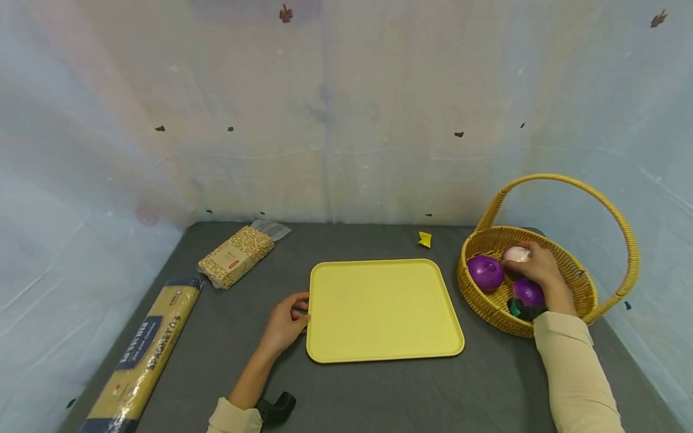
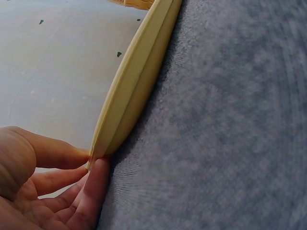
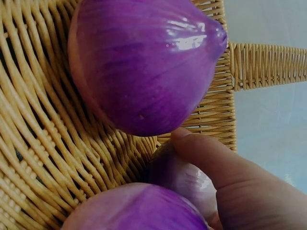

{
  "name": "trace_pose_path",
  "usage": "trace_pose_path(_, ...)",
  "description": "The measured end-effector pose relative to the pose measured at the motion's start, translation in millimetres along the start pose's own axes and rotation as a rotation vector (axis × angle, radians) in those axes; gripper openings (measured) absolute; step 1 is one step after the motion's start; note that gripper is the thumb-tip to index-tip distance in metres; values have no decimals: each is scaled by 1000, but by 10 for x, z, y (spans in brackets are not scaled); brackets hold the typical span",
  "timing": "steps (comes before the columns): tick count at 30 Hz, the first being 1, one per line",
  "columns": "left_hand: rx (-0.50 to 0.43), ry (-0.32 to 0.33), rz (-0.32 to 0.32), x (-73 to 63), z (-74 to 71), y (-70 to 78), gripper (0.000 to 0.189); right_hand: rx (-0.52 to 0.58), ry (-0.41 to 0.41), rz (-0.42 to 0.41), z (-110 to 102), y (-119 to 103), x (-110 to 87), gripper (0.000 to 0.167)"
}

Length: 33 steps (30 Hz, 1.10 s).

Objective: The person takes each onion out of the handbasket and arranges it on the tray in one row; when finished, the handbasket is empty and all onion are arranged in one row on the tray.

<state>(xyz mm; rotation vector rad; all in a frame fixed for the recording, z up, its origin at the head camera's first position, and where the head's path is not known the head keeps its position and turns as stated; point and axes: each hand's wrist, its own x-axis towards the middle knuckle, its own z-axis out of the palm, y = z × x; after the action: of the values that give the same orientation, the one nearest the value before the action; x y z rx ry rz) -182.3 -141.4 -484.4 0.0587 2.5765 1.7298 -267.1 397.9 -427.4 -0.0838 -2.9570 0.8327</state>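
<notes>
Fingers (image 1: 526, 246) of the right hand (image 1: 541, 269) are down inside the wicker basket (image 1: 479, 305), and we can see them pinching what looks to us like a garlic bulb (image 1: 514, 254); the thumb covers part of it in the wrist view, so take the name with a grain of salt. It sits in the basket beside two shiny purple onions (image 1: 485, 272), one to the left of it and one nearer us, partly under the hand. We've got the left hand (image 1: 284, 322) over at the yellow tray (image 1: 381, 313), pinching the rim on its left side, thumb and fingers on either side of the edge. That tray lies flat in the middle of the dark grey tabletop (image 1: 379, 397), and nothing's on it.

Farther out, we spot a small bright yellow scrap (image 1: 425, 239) just beyond the tray, toward the basket. Over on our left there's a clear bag of pale beans (image 1: 254, 243) near the back edge, and a long spaghetti packet (image 1: 157, 349) lying slantwise just in front of it. Behind everything we get a pale curtain (image 1: 368, 108) with little dark leafy bits.
</notes>
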Motion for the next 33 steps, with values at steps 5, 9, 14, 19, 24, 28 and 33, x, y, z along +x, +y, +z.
trace_pose_path(5,3,4,9,-5,-4,1,44,2,-18,0,-1,3,2,73)
trace_pose_path(9,1,1,11,-4,-8,-3,44,2,-10,-6,-5,4,-2,73)
trace_pose_path(14,4,-3,9,-5,-6,-21,45,-1,27,-18,-14,-2,3,72)
trace_pose_path(19,12,-3,14,5,-4,-31,44,11,56,-38,-41,-38,24,70)
trace_pose_path(24,14,1,9,-3,-2,-28,45,25,68,-48,-87,-89,26,70)
trace_pose_path(28,3,-2,9,-5,-1,-30,45,43,77,-48,-121,-120,14,72)
trace_pose_path(33,-2,-4,6,1,5,-29,44,65,75,-45,-183,-199,2,72)
